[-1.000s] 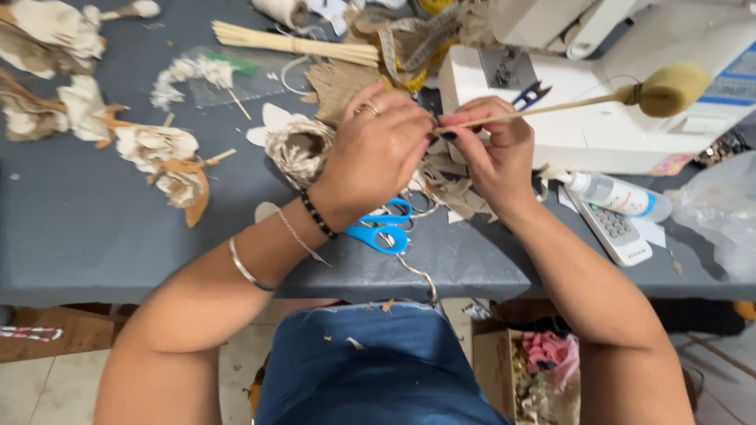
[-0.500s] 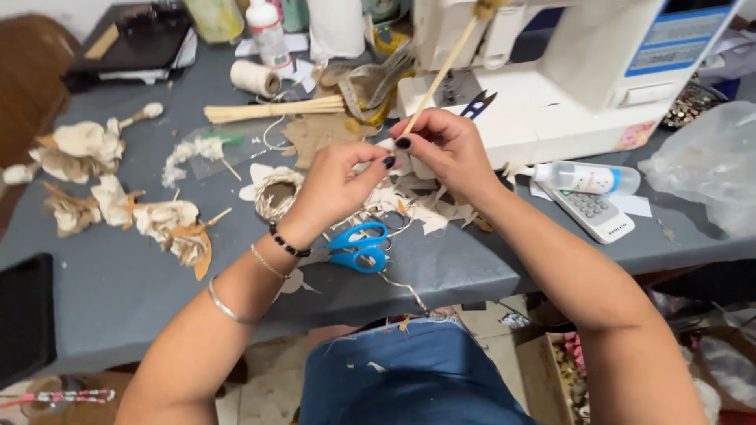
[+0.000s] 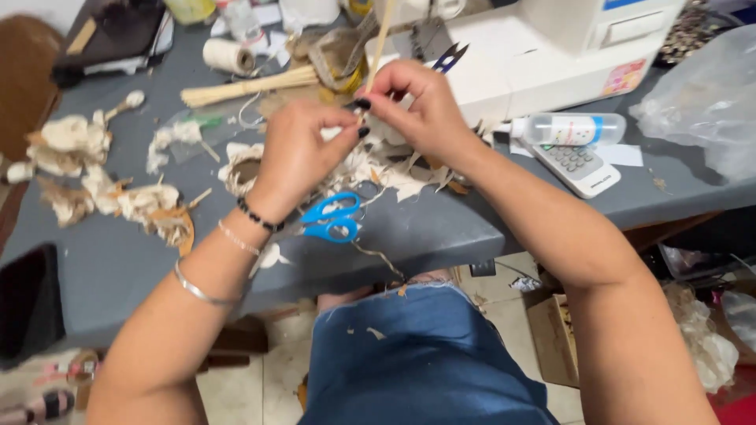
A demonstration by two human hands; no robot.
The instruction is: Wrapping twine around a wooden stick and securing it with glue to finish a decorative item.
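My left hand (image 3: 303, 153) and my right hand (image 3: 421, 106) meet above the grey table (image 3: 102, 260), both pinching the lower end of a thin wooden stick (image 3: 380, 35) that rises toward the top of the view. Pale dried husk pieces (image 3: 378, 169) lie just under my hands, and some husk seems caught between my fingers at the stick. Blue-handled scissors (image 3: 331, 219) lie on the table below my left wrist. My left wrist carries a dark bead bracelet and thin bangles.
A white sewing machine (image 3: 551, 47) stands at the back right. A small plastic bottle (image 3: 571, 128) and a calculator (image 3: 579, 165) lie right of my hands. Husk flowers (image 3: 102, 173), a bundle of sticks (image 3: 244, 86), a twine spool (image 3: 224, 55) and a clear bag (image 3: 709, 102) surround them.
My hands have lifted slightly off the husk pile and come closer together. The stick has swung from lying sideways to standing nearly upright. The view has shifted.
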